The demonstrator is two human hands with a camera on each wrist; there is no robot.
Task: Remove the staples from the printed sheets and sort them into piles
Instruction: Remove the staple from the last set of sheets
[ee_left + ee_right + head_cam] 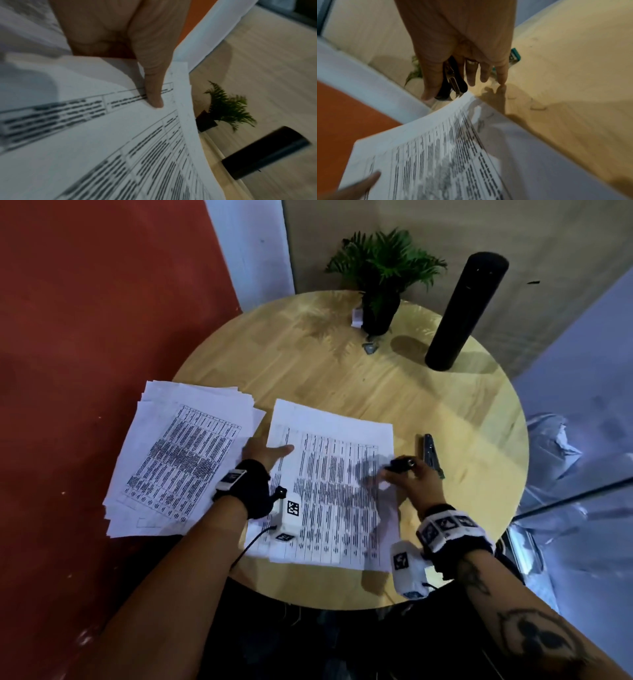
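A person's left hand [265, 455] lies flat on the sheets [329, 487] while the right hand [409, 479] pinches a staple remover [400, 465] just above their right edge; best to press firmly beside the staple while levering.

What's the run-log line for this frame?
left hand: pressing centre sheets | right hand: holding staple remover at their edge | sorted pile: left

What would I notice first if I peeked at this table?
Probably the two batches of printed sheets: a messy pile hanging over the round wooden table's left edge, and a set in the middle under both hands. Then the right hand holding a black staple remover, and the potted fern at the back.
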